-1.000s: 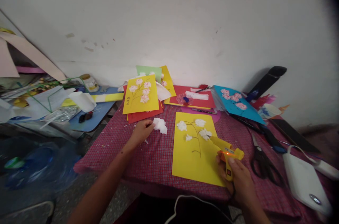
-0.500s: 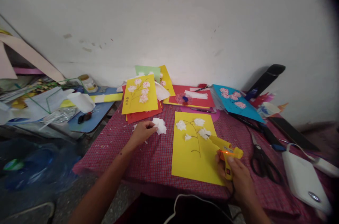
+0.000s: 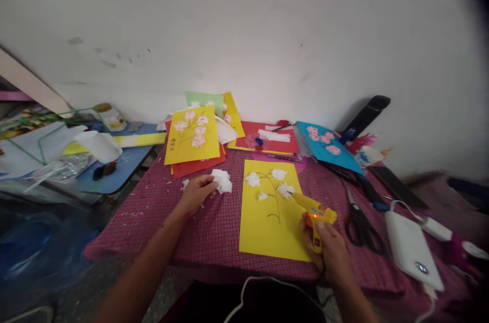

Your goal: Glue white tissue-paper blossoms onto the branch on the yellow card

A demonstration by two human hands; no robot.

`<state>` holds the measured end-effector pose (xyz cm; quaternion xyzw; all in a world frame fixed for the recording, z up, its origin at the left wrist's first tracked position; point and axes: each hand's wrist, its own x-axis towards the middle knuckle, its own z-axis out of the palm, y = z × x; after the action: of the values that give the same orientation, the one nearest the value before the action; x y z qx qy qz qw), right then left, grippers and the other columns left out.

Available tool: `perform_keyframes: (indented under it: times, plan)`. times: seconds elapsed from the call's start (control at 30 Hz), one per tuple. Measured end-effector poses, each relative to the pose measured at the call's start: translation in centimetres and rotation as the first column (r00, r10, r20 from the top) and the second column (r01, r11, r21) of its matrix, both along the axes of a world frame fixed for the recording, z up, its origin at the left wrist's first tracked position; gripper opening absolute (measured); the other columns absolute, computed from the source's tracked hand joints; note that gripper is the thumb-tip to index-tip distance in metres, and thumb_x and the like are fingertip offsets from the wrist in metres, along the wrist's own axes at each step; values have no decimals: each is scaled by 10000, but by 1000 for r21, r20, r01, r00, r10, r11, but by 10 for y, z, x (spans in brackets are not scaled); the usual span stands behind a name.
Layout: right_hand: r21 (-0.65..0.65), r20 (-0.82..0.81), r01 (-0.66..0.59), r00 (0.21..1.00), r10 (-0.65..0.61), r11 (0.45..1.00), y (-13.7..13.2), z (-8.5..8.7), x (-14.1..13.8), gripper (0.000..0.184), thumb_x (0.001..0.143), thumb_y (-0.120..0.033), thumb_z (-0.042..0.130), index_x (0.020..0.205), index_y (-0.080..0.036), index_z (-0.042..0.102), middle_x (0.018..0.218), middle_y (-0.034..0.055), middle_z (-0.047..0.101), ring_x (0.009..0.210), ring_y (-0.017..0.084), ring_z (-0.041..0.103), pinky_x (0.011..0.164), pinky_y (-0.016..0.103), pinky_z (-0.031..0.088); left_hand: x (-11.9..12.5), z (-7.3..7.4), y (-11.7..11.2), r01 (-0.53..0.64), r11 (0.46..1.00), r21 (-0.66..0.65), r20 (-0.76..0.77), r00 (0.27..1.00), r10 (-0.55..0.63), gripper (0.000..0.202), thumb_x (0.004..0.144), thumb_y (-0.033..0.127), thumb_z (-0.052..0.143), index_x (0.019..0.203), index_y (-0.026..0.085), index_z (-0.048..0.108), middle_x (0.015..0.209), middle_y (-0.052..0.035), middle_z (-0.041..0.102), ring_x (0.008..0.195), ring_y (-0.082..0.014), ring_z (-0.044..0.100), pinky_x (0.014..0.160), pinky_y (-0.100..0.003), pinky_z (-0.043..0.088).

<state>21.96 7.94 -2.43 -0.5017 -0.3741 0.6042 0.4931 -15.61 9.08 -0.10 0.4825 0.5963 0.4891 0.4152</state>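
Observation:
My right hand (image 3: 327, 250) grips a yellow hot glue gun (image 3: 313, 211) whose nozzle points at the yellow card (image 3: 267, 221) lying on the red checked tablecloth (image 3: 214, 231). The card carries a drawn branch with several white paper flowers (image 3: 278, 174) stuck on. My left hand (image 3: 195, 191) rests on the cloth left of the card, fingers pinched on a small pile of white paper flowers (image 3: 221, 181).
More flower cards lie behind: a yellow one (image 3: 191, 134), a red one (image 3: 273, 139), a blue one (image 3: 324, 147). Black scissors (image 3: 359, 221) and a white power pack (image 3: 410, 246) sit to the right. A cluttered blue side table (image 3: 114, 165) stands left. A wall rises behind.
The view has shifted a little to the right, so everything sits further left in the picture. My left hand has closed in on the white flower pile. The glue gun stays over the card.

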Motion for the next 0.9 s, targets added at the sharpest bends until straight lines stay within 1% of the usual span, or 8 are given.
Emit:
perform_keyframes:
  times: [0.1, 0.27, 0.33, 0.43, 0.5, 0.67, 0.8, 0.9]
  plan:
    - [15, -75, -59, 995, 60, 998, -1, 4, -1, 366, 837, -506, 684, 1012, -185, 710, 613, 21, 613, 440, 120, 460, 386, 230, 358, -3, -2, -1, -42, 999, 0, -10, 999, 42, 346, 812, 491, 644, 881, 156, 695, 614, 20, 594, 543, -114, 513, 554, -229, 401]
    - [36, -32, -129, 991, 130, 991, -7, 18, 6, 478, 822, -582, 657, 1077, -178, 684, 529, -26, 554, 303, 51, 289, 303, 194, 172, -9, -9, -2, -37, 999, 25, 30, 999, 36, 325, 794, 479, 693, 860, 161, 709, 658, 5, 636, 576, -116, 536, 575, -228, 421]
    - [30, 7, -105, 994, 105, 994, -10, 27, 14, 497, 788, -592, 689, 1072, -185, 687, 564, -14, 593, 331, 66, 367, 315, 191, 217, -10, -12, -3, -32, 999, 25, 41, 999, 31, 306, 783, 465, 710, 837, 163, 703, 670, 4, 640, 580, -115, 533, 572, -226, 416]
    - [20, 87, -56, 995, 54, 998, -11, 40, 29, 465, 778, -578, 716, 1017, -180, 705, 635, 18, 654, 447, 121, 515, 401, 219, 368, -11, -13, -4, -13, 1000, 26, 32, 999, 12, 272, 783, 436, 716, 804, 166, 689, 651, 12, 623, 586, -117, 528, 572, -222, 406]
    - [14, 147, 0, 989, -3, 1000, -8, 44, 39, 416, 799, -575, 703, 942, -184, 714, 628, 17, 654, 496, 146, 550, 452, 239, 417, -10, -12, -4, 1, 1000, 31, 14, 1000, -1, 264, 781, 429, 718, 772, 168, 674, 640, 16, 611, 591, -120, 527, 573, -222, 402]
    - [18, 201, 98, 974, -99, 995, 17, 38, 46, 354, 829, -540, 687, 753, -195, 676, 574, -4, 623, 453, 124, 531, 410, 227, 400, -8, -10, -5, 6, 1000, 27, -19, 1000, -5, 277, 777, 437, 720, 732, 173, 648, 630, 17, 599, 584, -122, 509, 558, -222, 381]
    - [-57, 54, 113, 993, -110, 992, 44, 28, 39, 264, 784, -431, 743, 786, -175, 682, 641, 21, 675, 491, 119, 588, 439, 206, 487, -8, -14, -5, 4, 1000, 12, -6, 1000, -4, 262, 763, 421, 725, 728, 173, 648, 620, 17, 600, 577, -119, 508, 551, -220, 379]
    - [-176, -102, 42, 993, -61, 984, 59, 26, 33, 174, 798, -333, 722, 845, -166, 701, 715, 39, 702, 590, 124, 648, 523, 183, 553, -8, -15, -6, -6, 1000, -21, 4, 1000, 6, 265, 745, 422, 733, 735, 173, 644, 595, 26, 584, 525, -110, 473, 496, -212, 336]
